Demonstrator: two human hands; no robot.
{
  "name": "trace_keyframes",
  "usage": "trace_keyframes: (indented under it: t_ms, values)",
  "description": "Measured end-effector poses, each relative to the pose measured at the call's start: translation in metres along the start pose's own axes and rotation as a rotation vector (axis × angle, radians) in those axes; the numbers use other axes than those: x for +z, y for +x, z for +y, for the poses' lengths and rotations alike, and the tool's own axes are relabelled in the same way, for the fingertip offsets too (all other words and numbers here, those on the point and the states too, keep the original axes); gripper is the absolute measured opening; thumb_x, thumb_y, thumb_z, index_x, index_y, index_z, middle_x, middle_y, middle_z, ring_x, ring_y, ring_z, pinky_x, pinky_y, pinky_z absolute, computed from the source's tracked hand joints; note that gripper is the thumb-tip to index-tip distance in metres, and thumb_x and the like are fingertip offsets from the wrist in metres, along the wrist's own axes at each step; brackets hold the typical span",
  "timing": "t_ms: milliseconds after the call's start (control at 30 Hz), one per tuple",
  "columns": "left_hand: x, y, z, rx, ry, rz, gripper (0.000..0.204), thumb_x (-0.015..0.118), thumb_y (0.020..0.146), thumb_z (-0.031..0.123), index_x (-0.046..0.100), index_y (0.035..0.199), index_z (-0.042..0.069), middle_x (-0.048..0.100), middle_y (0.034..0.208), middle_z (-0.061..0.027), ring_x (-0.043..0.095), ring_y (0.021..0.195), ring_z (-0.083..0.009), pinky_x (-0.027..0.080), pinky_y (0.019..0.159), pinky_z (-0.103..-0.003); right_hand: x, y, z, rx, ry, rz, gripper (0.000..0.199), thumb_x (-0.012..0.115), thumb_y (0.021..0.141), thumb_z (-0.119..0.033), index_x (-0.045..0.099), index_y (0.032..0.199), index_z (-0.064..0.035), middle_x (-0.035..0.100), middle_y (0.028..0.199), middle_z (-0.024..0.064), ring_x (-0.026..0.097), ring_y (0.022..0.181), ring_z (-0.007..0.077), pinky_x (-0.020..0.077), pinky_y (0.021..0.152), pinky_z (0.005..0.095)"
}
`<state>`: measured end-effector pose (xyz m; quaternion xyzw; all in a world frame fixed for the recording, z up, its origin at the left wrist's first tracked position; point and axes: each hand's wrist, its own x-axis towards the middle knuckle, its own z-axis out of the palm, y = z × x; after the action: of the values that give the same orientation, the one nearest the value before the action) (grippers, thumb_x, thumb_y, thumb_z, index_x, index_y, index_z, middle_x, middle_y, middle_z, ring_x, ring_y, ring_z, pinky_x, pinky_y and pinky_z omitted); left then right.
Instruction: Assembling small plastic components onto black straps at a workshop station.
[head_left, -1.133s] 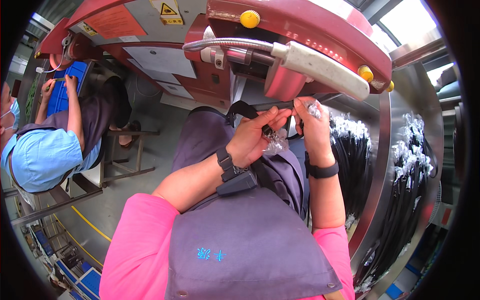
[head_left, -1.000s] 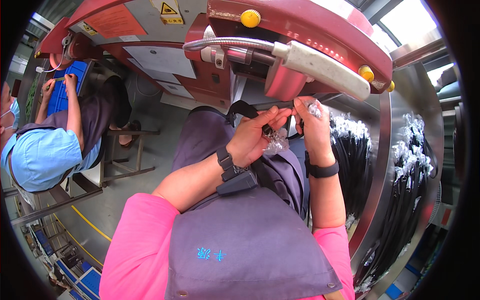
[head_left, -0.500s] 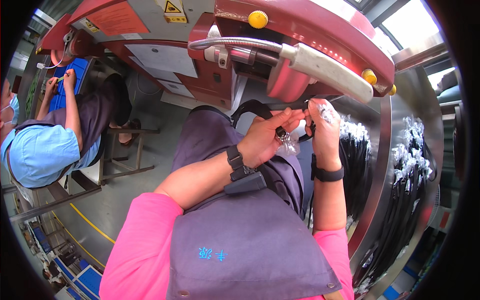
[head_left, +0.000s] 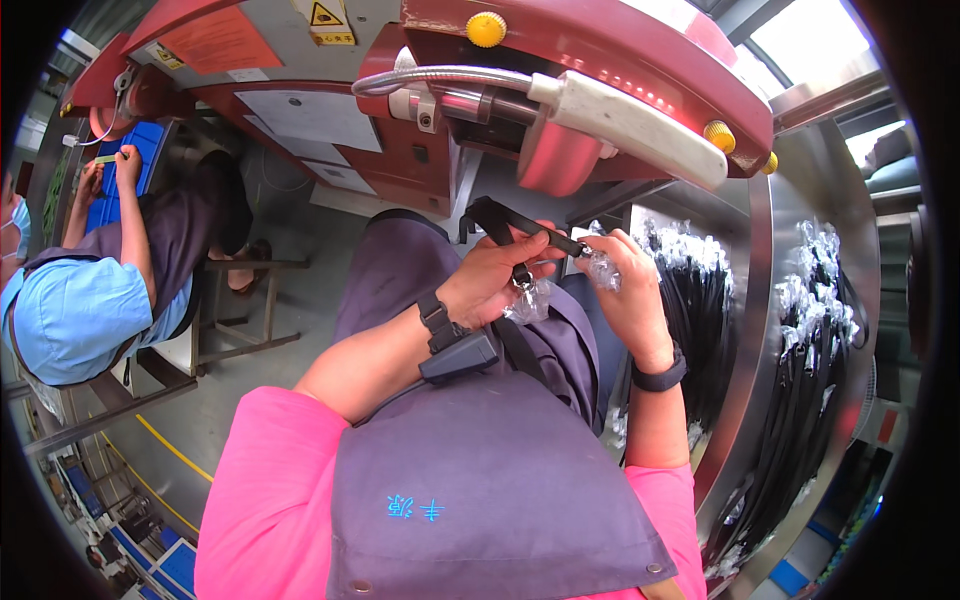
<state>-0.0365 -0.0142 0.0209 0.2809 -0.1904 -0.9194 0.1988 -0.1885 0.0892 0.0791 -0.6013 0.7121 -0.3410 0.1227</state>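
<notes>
A black strap [head_left: 522, 222] is stretched between my two hands, above my lap and just below the red wheel [head_left: 552, 165] of the machine. My left hand [head_left: 478, 282] has its fingers and thumb closed on the strap, which loops out past its far side. From this hand hangs a dark metal clasp [head_left: 521, 276] with clear plastic wrap [head_left: 530, 303] around it. My right hand [head_left: 632, 295] pinches the strap's other end, where more clear plastic [head_left: 603, 271] covers the fitting. What lies under the right fingers is hidden.
The red machine [head_left: 590, 60] fills the space ahead, with a white-cased lamp arm [head_left: 640, 125] jutting over the wheel. Several black straps with plastic-wrapped ends [head_left: 815, 320] hang over metal racks on my right. A co-worker in blue [head_left: 90, 300] sits at the left beside a metal stool frame [head_left: 255, 310].
My right hand has come down and toward me, away from the wheel. My left hand has shifted left, and more of the strap now shows between the hands.
</notes>
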Motion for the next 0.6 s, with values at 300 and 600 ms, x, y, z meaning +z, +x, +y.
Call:
trace_keyframes:
  t_ms: [300,600]
  values:
    - [0.004,0.001,-0.003,0.077,-0.084,-0.057,0.018,0.064,0.090,0.011,0.062,0.104,0.001,0.066,0.104,-0.0125,0.064,0.104,-0.0213,0.054,0.083,-0.026,0.021,0.004,0.007,0.256,0.323,0.273,0.010,0.067,0.083,-0.003,0.060,0.090,-0.0001,0.056,0.071,0.0047,0.054,0.062,0.0134,0.0429,0.057,0.0287]
    - [0.007,0.000,0.003,0.032,-0.189,0.011,0.014,0.063,0.091,0.013,0.062,0.096,0.000,0.065,0.110,-0.0169,0.064,0.102,-0.0172,0.053,0.083,-0.024,0.035,0.022,0.001,0.419,0.829,0.311,0.007,0.065,0.089,-0.009,0.062,0.091,-0.0023,0.057,0.065,-0.0014,0.045,0.051,0.0024,0.0336,0.044,0.0187]
